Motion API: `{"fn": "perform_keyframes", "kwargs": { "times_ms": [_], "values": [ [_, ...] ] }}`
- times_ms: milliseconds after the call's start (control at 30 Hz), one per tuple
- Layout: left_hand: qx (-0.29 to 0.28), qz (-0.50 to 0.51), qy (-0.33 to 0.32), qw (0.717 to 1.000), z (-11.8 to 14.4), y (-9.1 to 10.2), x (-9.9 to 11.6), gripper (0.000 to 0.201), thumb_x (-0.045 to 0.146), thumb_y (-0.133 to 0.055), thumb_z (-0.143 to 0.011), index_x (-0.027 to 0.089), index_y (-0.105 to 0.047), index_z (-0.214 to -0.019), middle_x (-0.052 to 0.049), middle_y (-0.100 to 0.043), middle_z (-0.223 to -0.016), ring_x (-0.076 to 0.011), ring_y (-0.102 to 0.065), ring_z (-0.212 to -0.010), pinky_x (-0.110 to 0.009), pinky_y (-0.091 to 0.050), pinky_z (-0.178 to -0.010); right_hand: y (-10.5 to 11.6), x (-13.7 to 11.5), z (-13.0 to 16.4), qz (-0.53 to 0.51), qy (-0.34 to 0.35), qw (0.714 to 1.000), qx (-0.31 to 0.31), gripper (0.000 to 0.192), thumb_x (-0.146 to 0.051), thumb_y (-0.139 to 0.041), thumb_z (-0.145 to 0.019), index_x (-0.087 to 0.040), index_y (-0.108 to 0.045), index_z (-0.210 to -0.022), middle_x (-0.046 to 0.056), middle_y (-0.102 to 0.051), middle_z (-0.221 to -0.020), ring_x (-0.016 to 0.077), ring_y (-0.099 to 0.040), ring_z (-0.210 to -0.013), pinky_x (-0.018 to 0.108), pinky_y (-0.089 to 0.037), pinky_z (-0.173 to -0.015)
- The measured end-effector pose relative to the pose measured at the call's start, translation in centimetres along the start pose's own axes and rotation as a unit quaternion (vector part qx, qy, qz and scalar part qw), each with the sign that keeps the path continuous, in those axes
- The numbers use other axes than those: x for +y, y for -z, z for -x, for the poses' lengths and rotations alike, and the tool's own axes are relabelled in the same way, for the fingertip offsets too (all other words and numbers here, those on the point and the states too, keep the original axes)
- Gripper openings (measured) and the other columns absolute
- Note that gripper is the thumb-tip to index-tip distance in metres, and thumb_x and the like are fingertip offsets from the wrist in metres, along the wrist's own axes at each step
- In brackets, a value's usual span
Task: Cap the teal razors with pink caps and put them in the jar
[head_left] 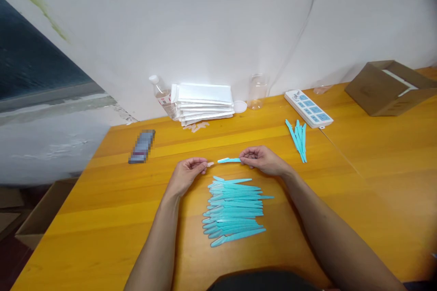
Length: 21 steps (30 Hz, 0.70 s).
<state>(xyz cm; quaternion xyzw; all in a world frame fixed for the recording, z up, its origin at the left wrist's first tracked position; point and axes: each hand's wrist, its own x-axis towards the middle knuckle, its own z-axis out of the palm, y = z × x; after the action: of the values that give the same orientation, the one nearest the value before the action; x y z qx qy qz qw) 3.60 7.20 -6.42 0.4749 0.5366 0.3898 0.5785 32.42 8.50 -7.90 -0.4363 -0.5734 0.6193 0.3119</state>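
My right hand (pixel 258 160) pinches the handle of a turquoise eyebrow razor (pixel 228 160), its blade end pointing left. Between the thumb and fingers of my left hand (pixel 190 172) is a small pale, see-through blade cover (pixel 210 164), a short gap away from the razor's tip. Below both hands lies a pile of turquoise eyebrow razors (pixel 235 209), stacked side by side with their blade ends to the left. Several more razors (pixel 298 140) lie fanned out at the right. Loose pale covers (pixel 195 126) are scattered near the back.
A stack of white packets (pixel 205 95) stands at the wall, beside a plastic bottle (pixel 163 95), a clear jar (pixel 256 93) and a round lid (pixel 240 107). A power strip (pixel 309 109) and an open cardboard box (pixel 385 91) are right; a phone (pixel 142 146) lies left.
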Motion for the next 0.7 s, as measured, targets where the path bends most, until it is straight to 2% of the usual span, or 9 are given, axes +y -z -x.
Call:
{"fn": "perform_keyframes", "kwargs": {
  "times_ms": [367,500,567,600,633,700],
  "values": [
    [-0.032,0.023,0.002,0.999,0.0,-2.7,-0.2,0.039,0.043,-0.086,-0.067,0.014,-0.071,-0.089,-0.002,-0.069,-0.07,-0.0118,-0.061,-0.065,-0.025,-0.048,-0.069,-1.4,-0.1,-0.1,0.035,0.025,0.999,-0.009,0.037,-0.051,-0.071,-0.079,-0.015,-0.069,-0.09,-0.001,-0.062,-0.07,0.0103,-0.051,-0.062,0.024,-0.038,-0.06],
    [-0.048,-0.013,0.019,0.999,1.4,-3.1,0.3,0.041,0.046,-0.084,-0.069,0.014,-0.071,-0.09,-0.004,-0.07,-0.077,-0.0122,-0.06,-0.065,-0.024,-0.047,-0.065,-1.7,-1.2,0.3,0.069,0.049,0.996,-0.012,0.04,-0.054,-0.066,-0.081,-0.015,-0.07,-0.089,0.001,-0.067,-0.076,0.0122,-0.056,-0.067,0.025,-0.043,-0.064],
    [-0.051,-0.048,0.025,0.997,2.8,-2.8,0.2,0.039,0.046,-0.082,-0.072,0.014,-0.072,-0.092,-0.006,-0.072,-0.085,-0.0135,-0.061,-0.07,-0.025,-0.047,-0.067,-0.7,-1.9,0.8,0.113,0.053,0.992,0.035,0.043,-0.057,-0.061,-0.083,-0.015,-0.071,-0.088,0.003,-0.07,-0.079,0.0146,-0.059,-0.07,0.026,-0.045,-0.066],
    [-0.054,-0.066,0.025,0.996,3.7,-2.6,0.1,0.037,0.046,-0.08,-0.074,0.014,-0.073,-0.093,-0.007,-0.072,-0.087,-0.0143,-0.062,-0.072,-0.025,-0.047,-0.068,0.2,-2.3,1.0,0.15,0.049,0.984,0.086,0.044,-0.058,-0.059,-0.085,-0.016,-0.071,-0.088,0.004,-0.071,-0.08,0.016,-0.06,-0.071,0.027,-0.045,-0.066],
    [-0.057,-0.086,0.023,0.994,4.6,-2.4,-0.2,0.036,0.046,-0.078,-0.077,0.015,-0.073,-0.094,-0.007,-0.072,-0.087,-0.0149,-0.062,-0.073,-0.025,-0.047,-0.067,1.2,-2.5,1.3,0.2,0.034,0.967,0.155,0.044,-0.057,-0.057,-0.086,-0.016,-0.072,-0.086,0.005,-0.071,-0.08,0.0175,-0.061,-0.072,0.028,-0.046,-0.066],
    [-0.054,-0.137,0.017,0.989,6.3,-2.2,-0.8,0.033,0.046,-0.073,-0.081,0.017,-0.075,-0.096,-0.005,-0.07,-0.08,-0.0152,-0.059,-0.069,-0.025,-0.045,-0.063,3.5,-2.6,1.9,0.316,-0.034,0.901,0.294,0.039,-0.053,-0.057,-0.086,-0.017,-0.073,-0.083,0.008,-0.073,-0.08,0.0216,-0.064,-0.074,0.031,-0.047,-0.069]
  ]
}}
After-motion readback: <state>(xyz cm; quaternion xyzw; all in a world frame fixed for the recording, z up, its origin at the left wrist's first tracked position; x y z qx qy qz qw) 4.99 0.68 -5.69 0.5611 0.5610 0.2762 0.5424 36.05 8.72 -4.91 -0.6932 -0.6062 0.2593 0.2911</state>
